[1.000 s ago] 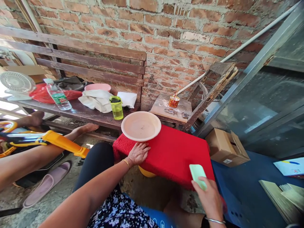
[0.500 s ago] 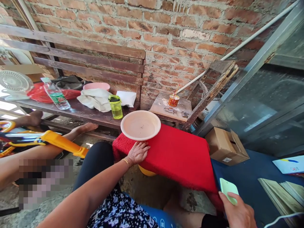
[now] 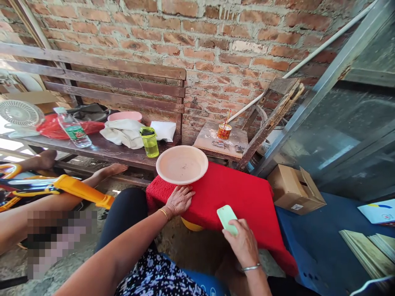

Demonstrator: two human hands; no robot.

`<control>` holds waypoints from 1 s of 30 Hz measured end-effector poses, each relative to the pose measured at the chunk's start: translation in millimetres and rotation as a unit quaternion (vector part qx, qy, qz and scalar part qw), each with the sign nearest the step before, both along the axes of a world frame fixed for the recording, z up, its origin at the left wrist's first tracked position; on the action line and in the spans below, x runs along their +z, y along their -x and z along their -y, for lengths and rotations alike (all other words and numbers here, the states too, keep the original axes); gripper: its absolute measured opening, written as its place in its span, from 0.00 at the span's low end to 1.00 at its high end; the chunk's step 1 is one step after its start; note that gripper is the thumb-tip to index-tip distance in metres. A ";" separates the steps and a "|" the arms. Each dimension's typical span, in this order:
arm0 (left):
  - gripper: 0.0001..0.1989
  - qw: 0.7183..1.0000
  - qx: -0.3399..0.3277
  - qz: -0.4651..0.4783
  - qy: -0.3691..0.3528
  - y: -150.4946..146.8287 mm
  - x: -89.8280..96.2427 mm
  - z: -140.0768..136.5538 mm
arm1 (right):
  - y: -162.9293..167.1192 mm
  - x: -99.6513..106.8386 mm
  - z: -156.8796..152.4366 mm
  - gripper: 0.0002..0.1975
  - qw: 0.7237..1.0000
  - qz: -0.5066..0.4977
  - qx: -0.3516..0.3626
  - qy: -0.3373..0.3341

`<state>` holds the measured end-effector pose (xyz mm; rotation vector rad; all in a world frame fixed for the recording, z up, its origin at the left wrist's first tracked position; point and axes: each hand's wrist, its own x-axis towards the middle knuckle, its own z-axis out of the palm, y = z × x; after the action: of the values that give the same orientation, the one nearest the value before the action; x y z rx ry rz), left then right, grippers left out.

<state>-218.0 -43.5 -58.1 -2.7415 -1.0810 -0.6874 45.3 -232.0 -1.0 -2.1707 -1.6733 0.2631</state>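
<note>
Both hands are seen from the head view. Left hand (image 3: 180, 200) is laid flat, fingers spread, on the fuzzy red cloth (image 3: 243, 193) draped over a low stand, nothing being grasped. Right hand (image 3: 243, 244) is closed around the lower end of a pale green bar (image 3: 226, 218), smooth and rounded at its corners, which is pressed against the cloth near its front edge. Just beyond the left hand, a shallow round beige basin (image 3: 182, 165) is set on the cloth; only a few dark specks are visible inside. On the dark wooden bench (image 3: 101, 150) behind, a clear plastic bottle (image 3: 72, 129), a yellow-green lidded cup (image 3: 149, 142), crumpled white cloths (image 3: 123, 132) and a pink bowl (image 3: 125, 116) are arranged. An open cardboard box (image 3: 294, 191) is placed at right.
</note>
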 end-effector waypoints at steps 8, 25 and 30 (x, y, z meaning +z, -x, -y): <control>0.17 1.000 0.003 -0.002 0.017 -0.4 6.1 3.6 | -130.1 2.5 61.7 0.23 0.948 0.017 -0.315 0.026; 0.17 1.000 0.004 0.007 0.016 -0.6 4.1 3.0 | 61.4 15.3 -36.6 0.09 0.995 0.065 0.074 -0.009; 0.17 1.000 0.001 0.006 0.019 -1.4 3.8 2.9 | -28.5 3.8 -11.7 0.15 0.997 0.029 -0.073 0.025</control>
<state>-216.6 -46.5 -54.3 -2.7699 -1.1107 -0.6915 73.8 -220.3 2.8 -2.3445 -1.5445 0.2062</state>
